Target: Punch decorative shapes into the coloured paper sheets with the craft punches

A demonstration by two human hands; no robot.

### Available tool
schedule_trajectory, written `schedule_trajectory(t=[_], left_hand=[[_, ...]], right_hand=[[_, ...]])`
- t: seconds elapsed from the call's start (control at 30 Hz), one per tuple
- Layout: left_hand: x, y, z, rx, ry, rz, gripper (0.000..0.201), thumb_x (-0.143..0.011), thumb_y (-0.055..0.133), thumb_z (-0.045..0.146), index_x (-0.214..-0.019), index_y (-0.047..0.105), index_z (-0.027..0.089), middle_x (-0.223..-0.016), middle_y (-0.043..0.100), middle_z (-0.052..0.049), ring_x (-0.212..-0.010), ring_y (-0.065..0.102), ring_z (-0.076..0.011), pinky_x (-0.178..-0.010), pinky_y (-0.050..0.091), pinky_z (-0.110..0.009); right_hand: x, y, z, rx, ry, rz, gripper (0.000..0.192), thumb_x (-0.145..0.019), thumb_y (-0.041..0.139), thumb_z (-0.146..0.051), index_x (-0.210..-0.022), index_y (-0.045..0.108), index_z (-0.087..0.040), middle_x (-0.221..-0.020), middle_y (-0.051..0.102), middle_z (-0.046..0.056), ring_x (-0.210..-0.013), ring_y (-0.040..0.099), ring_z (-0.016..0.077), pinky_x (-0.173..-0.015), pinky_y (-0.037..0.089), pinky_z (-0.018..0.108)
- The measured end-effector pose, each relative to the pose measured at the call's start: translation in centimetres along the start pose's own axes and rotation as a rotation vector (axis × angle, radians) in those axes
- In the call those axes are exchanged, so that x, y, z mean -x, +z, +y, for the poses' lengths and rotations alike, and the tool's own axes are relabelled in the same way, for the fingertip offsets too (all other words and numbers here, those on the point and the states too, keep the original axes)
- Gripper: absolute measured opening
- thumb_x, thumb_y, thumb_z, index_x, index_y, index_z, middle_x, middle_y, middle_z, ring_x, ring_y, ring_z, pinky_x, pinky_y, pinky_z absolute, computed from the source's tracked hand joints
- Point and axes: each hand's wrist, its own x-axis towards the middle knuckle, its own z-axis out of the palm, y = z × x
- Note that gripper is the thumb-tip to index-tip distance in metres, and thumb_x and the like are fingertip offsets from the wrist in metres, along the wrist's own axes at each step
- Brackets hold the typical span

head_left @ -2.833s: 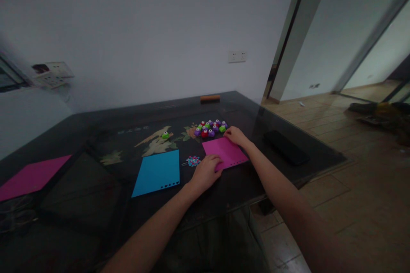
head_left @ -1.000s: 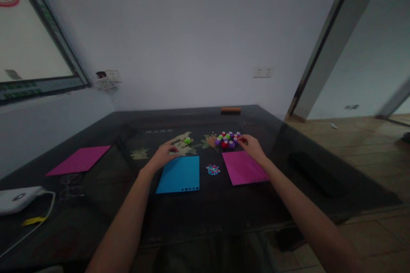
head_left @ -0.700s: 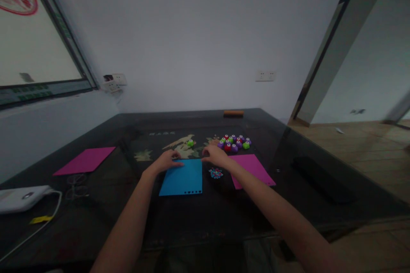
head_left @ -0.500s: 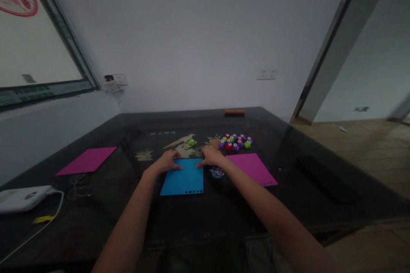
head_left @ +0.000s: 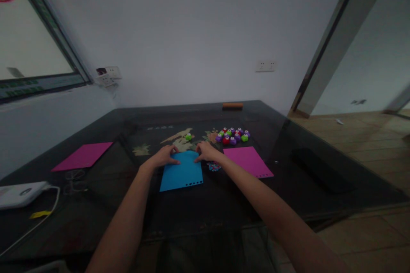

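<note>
- At frame centre on the tabletop (head_left: 224,204): blue paper sheet (head_left: 182,172), lying flat.
- Left hand (head_left: 165,156) and right hand (head_left: 206,152): released, fingertips pressing far corners.
- Probably light, floppy, crease-prone; best lifted by edges.

Nothing legible: the table (head_left: 96,204) characters are too blurred.

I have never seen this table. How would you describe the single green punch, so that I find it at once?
Start at the dark glass table and find the blue sheet that both hands touch at its far edge. Just beyond that edge, on the pale leaf picture, sits the green punch. It stands alone, left of the cluster of punches, which holds red, purple and green ones packed together.
</note>
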Motion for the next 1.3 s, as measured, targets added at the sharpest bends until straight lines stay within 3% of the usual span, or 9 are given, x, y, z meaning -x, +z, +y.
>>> schedule_trajectory(t=[0.17, 0.37, 0.57, 0.7, 0.8, 0.97, 1.13, 1.3], left_hand=[[-0.1, 0.0, -0.1, -0.029, -0.003, 0.002, 0.057, -0.05, 0.073, 0.048, -0.096, 0.063, 0.017, -0.093, 0.059, -0.01, -0.088, 0.056, -0.0261, -0.077, 0.042, -0.034], [0.1, -0.1, 0.5, 0.0, -0.029, 0.05, 0.044, -0.047, 0.074, 0.043, -0.083, 0.066, 0.019, -0.092, 0.062, -0.01, -0.089, 0.056, -0.0287, -0.076, 0.043, -0.035], [0.3, -0.7, 1.0, 0.108, 0.008, 0.017, 0.024, -0.056, 0.067, 0.036, -0.075, 0.064, 0.02, -0.083, 0.067, -0.006, -0.082, 0.061, -0.026, -0.072, 0.044, -0.032], [0.4, -1.3, 0.9, 0.152, 0.026, 0.106, 0.023, -0.061, 0.065, 0.038, -0.076, 0.066, 0.02, -0.083, 0.068, -0.006, -0.083, 0.061, -0.0263, -0.075, 0.044, -0.034], [0.3, -1.7, 0.7, 0.213, 0.02, 0.18, 0.026, -0.063, 0.064, 0.041, -0.078, 0.068, 0.02, -0.084, 0.069, -0.006, -0.086, 0.061, -0.0263, -0.079, 0.044, -0.035], [0.4, -2.1, 1.2, 0.289, -0.002, 0.302, 0.033, -0.065, 0.064, 0.046, -0.082, 0.069, 0.018, -0.086, 0.069, -0.006, -0.084, 0.062, -0.0258, -0.077, 0.046, -0.036], [0.9, -2.6, 2.8, 0.37, -0.019, 0.405, 0.032, -0.065, 0.066, 0.044, -0.083, 0.069, 0.018, -0.086, 0.069, -0.006, -0.083, 0.062, -0.0255, -0.073, 0.047, -0.033], [0.8, -2.6, 2.9, 0.492, 0.007, 0.519, 0.041, -0.066, 0.067, 0.044, -0.099, 0.065, 0.019, -0.09, 0.067, -0.006, -0.083, 0.061, -0.0228, -0.07, 0.048, -0.031]], right_hand=[[0.4, -0.3, -0.5, -0.149, 0.008, -0.023, 0.046, -0.056, 0.081, -0.023, -0.094, 0.057, -0.014, -0.091, 0.059, 0.004, -0.079, 0.054, 0.0155, -0.064, 0.038, 0.023], [0.5, -0.2, -0.4, -0.223, -0.015, -0.024, 0.047, -0.055, 0.08, -0.017, -0.094, 0.053, -0.014, -0.087, 0.057, 0.002, -0.075, 0.052, 0.0134, -0.061, 0.037, 0.022], [0.5, 0.3, 0.0, -0.321, 0.032, 0.013, 0.059, -0.056, 0.078, -0.013, -0.106, 0.047, -0.016, -0.083, 0.056, 0.0, -0.069, 0.052, 0.0119, -0.055, 0.037, 0.021], [0.1, 0.4, 0.5, -0.448, 0.094, 0.027, 0.06, -0.058, 0.075, -0.009, -0.11, 0.046, -0.016, -0.075, 0.058, -0.003, -0.064, 0.053, 0.0108, -0.054, 0.038, 0.02], [0.0, 0.1, 0.9, -0.571, 0.121, -0.006, 0.043, -0.063, 0.073, -0.011, -0.101, 0.054, -0.013, -0.071, 0.061, -0.001, -0.063, 0.056, 0.0113, -0.056, 0.041, 0.021], [0.7, -1.1, 0.8, -0.768, 0.0, -0.247, 0.018, -0.072, 0.069, -0.025, -0.085, 0.064, -0.014, -0.082, 0.067, 0.003, -0.071, 0.061, 0.013, -0.067, 0.047, 0.024], [1.2, -1.5, 0.5, -0.659, 0.014, -0.247, 0.025, -0.068, 0.073, -0.024, -0.091, 0.065, -0.017, -0.093, 0.068, 0.004, -0.078, 0.062, 0.0147, -0.071, 0.048, 0.024], [0.8, -1.6, 0.6, -0.599, 0.024, -0.195, 0.02, -0.07, 0.071, -0.025, -0.086, 0.064, -0.016, -0.088, 0.067, 0.004, -0.073, 0.061, 0.0142, -0.063, 0.047, 0.023]])
